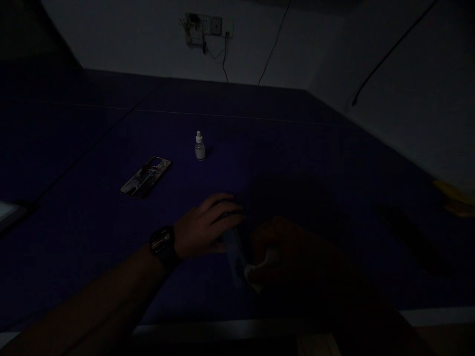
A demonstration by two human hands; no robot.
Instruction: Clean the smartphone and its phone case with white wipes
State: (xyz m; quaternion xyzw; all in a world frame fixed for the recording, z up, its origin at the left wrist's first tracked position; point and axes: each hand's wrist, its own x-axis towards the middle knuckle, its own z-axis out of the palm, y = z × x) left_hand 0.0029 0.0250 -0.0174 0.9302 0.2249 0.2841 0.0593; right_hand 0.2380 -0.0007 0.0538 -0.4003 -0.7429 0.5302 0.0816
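My left hand (202,225), with a black watch on its wrist, grips the upper end of a flat, dark, glossy slab (233,254). Its fingers curl over the far edge. The slab looks like a phone, but the dark hides its details. On the slab's right side is my right hand (289,249), deep in shadow and closed on a crumpled white wipe (256,277). The wipe touches the slab's lower right edge. Beyond my left hand, a patterned phone case (146,176) lies on the blue table (237,163). Farther back stands a small dropper bottle (200,150) with a white top.
A dark rectangular object (411,237) lies on the right, near something yellow (454,193) by the wall. At the left edge sits a pale-screened device (11,212). Wall sockets (206,27) with cables are at the back. A black cable (393,52) hangs on the right wall.
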